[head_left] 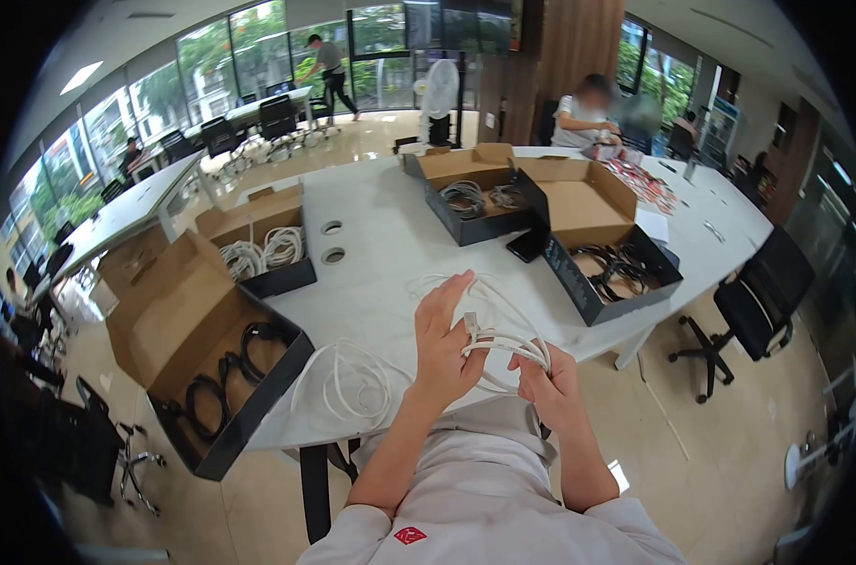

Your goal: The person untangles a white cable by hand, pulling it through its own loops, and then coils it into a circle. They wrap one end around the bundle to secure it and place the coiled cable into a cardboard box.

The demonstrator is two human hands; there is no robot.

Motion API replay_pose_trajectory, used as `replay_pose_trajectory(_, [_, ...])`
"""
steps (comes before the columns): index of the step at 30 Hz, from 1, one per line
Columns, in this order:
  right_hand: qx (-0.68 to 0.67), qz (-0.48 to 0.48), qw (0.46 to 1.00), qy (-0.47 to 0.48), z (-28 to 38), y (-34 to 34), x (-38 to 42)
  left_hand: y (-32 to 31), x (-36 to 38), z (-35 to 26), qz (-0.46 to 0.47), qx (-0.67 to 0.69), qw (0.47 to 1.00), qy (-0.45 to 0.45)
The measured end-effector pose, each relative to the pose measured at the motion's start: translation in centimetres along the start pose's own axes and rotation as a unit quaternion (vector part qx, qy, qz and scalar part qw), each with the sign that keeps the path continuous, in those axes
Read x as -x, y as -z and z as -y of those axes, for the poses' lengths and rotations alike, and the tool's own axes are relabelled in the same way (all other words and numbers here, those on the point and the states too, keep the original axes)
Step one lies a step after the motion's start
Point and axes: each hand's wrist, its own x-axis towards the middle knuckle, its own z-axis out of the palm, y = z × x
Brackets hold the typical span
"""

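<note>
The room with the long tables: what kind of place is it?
It's probably an office or shared workroom. It has black chairs on wheels, a big white table and rows of tall windows.

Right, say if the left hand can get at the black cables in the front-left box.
Probably yes: the black cables lie in an open box, with only a loose white coil between, though the left hand is busy with a white cable.

Daylight from the tall windows (207, 56) gives me a bright view, with soft glare on the floor (381, 130). The fisheye lens bends everything toward black corners; I see the tabletop (371, 235) fairly sharply, the distant background softer.
</note>
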Motion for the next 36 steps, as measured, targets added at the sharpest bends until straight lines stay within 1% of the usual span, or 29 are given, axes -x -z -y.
replay_pose_trajectory(4, [0.019,0.061,0.998,0.006,-0.2,0.0,-0.8,0.8,0.5,0.7,0.005,0.001,1.000,-0.010])
replay_pose_trajectory(7, [0.022,0.089,0.996,0.020,-0.2,-0.2,-1.5,0.9,1.1,0.9,-0.044,0.033,0.998,0.000])
replay_pose_trajectory(10, [0.008,0.105,0.994,0.026,-0.2,-0.7,-2.2,0.9,3.1,0.7,-0.055,0.049,0.989,0.127])
replay_pose_trajectory(13, [0.003,0.130,0.991,0.044,-0.5,-0.9,-2.8,-0.1,3.6,0.7,-0.152,0.108,0.954,0.235])
replay_pose_trajectory(14, [0.004,0.140,0.989,0.052,-0.6,-1.0,-3.0,0.2,3.5,0.6,-0.125,0.124,0.946,0.271])
replay_pose_trajectory(16, [0.073,0.152,0.978,0.119,-0.1,-1.4,-3.3,1.8,1.4,-0.7,-0.068,0.158,0.924,0.341])
replay_pose_trajectory(17, [0.107,0.155,0.970,0.152,0.1,-1.5,-3.5,1.9,1.7,-0.3,-0.052,0.216,0.909,0.353])
replay_pose_trajectory(19, [0.121,0.162,0.964,0.171,0.0,-1.5,-4.1,1.9,2.3,0.8,-0.017,0.331,0.867,0.372])
replay_pose_trajectory(20, [0.129,0.164,0.961,0.180,-0.1,-1.4,-4.3,2.2,2.5,0.9,-0.004,0.359,0.843,0.401])
replay_pose_trajectory(22, [0.088,0.150,0.978,0.115,-0.4,-1.3,-4.7,3.0,2.4,0.5,0.025,0.415,0.786,0.458])
replay_pose_trajectory(23, [0.068,0.140,0.984,0.081,-0.6,-1.2,-4.7,3.1,2.5,0.6,0.009,0.438,0.772,0.461])
replay_pose_trajectory(25, [0.107,0.054,0.970,0.211,-0.6,-2.3,-4.8,3.0,2.4,0.7,-0.021,0.483,0.742,0.464])
replay_pose_trajectory(26, [0.127,0.010,0.954,0.273,-0.6,-3.0,-4.7,2.8,2.3,0.7,-0.073,0.497,0.718,0.482])
replay_pose_trajectory(28, [0.187,-0.065,0.903,0.380,-1.0,-3.7,-4.1,2.5,2.1,0.8,-0.174,0.519,0.660,0.515])
replay_pose_trajectory(29, [0.218,-0.104,0.870,0.430,-1.2,-3.9,-3.8,2.5,2.1,1.1,-0.196,0.524,0.652,0.512])
replay_pose_trajectory(30, [0.200,-0.094,0.859,0.461,-1.6,-3.9,-3.5,2.7,2.1,1.5,-0.216,0.529,0.644,0.508])
replay_pose_trajectory(33, [0.191,0.087,0.911,0.356,-4.7,-2.9,-2.4,3.2,2.0,2.2,-0.255,0.557,0.613,0.500])
replay_pose_trajectory(34, [0.161,0.105,0.952,0.239,-4.9,-3.4,-2.3,3.4,2.3,2.7,-0.259,0.569,0.601,0.498])
replay_pose_trajectory(36, [0.094,0.151,0.982,0.070,-5.9,-3.9,-2.7,3.8,2.5,3.5,-0.262,0.607,0.572,0.485])
